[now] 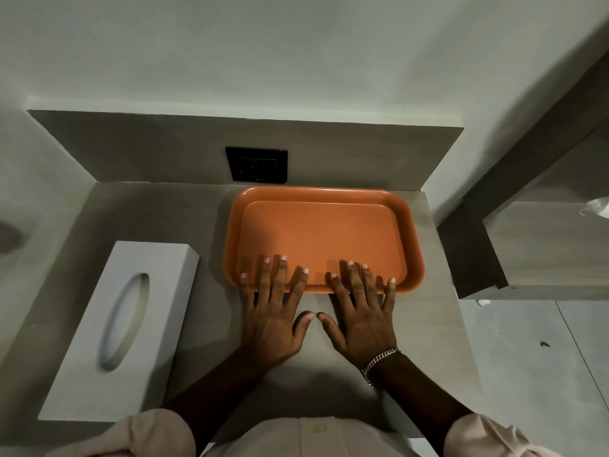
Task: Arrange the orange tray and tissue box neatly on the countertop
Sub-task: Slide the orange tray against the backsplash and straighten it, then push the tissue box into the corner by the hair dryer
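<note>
The orange tray (321, 239) lies flat on the grey surface (438, 311), at the back right part, with its far long edge just beside the low back wall and below the black socket plate (256, 164). Its edges run almost parallel to the wall, so it looks nearly in its place. Both hands are open and flat, with the fingers spread. The left hand (273, 311) and the right hand (362, 311) rest with their palms on the surface, and their fingertips reach over the near rim of the tray; they grip nothing, they only press or push on it. The right wrist carries a chain bracelet (379, 361). The white tissue box (122, 328) stands on the left part of the surface, apart from the tray, with its oval opening up. It lies at an angle: its long side leans to the right and is not parallel to the tray or to the edge of the surface. In my judgement the tray part of the task is almost done, maybe with a small last push. What is left is the tissue box, which should be turned straight and probably brought in line beside the tray.
</note>
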The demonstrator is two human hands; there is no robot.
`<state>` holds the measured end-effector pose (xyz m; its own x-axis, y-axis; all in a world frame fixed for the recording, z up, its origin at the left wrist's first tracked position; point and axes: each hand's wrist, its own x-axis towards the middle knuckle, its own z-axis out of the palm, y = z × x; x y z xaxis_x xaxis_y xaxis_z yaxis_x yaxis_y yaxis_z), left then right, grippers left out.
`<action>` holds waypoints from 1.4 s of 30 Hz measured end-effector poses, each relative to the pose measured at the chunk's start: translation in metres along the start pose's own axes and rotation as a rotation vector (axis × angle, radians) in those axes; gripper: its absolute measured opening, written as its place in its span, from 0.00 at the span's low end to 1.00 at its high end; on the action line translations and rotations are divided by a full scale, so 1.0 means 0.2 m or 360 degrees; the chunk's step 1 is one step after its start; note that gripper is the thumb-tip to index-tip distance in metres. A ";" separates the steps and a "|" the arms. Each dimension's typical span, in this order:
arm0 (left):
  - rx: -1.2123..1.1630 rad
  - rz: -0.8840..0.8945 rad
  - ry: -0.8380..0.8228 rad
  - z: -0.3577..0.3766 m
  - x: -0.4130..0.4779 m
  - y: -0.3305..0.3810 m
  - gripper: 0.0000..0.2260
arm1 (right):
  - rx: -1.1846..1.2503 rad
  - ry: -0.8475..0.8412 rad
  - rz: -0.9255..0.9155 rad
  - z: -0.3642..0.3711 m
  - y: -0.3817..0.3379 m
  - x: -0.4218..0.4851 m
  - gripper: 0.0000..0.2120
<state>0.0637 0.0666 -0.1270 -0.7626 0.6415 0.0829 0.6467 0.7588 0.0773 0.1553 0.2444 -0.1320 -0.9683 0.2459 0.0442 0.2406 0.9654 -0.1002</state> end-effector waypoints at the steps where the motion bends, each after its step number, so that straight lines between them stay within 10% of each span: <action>1: 0.0006 0.0000 0.0010 0.00 0.02 0.00 0.36 | 0.0003 0.0000 0.0004 0.00 0.00 0.01 0.36; 17: -0.0244 -0.0054 0.0153 -0.11 0.01 -0.06 0.35 | 0.0171 0.0020 -0.0014 -0.05 -0.04 0.08 0.37; 27: -0.0316 -0.0630 0.0421 -0.31 -0.33 -0.38 0.36 | 0.0473 -0.0006 -0.0687 -0.16 -0.46 0.07 0.34; 42: -0.0119 -0.1354 -0.0028 -0.35 -0.53 -0.71 0.54 | 0.0178 -0.0421 -0.1151 0.02 -0.85 0.19 0.38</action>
<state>0.0543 -0.1174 -0.0770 -0.9888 -0.1415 -0.0485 -0.1478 0.9740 0.1718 0.0765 0.0893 -0.1179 -0.8693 -0.4839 -0.1008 -0.4514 0.8602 -0.2371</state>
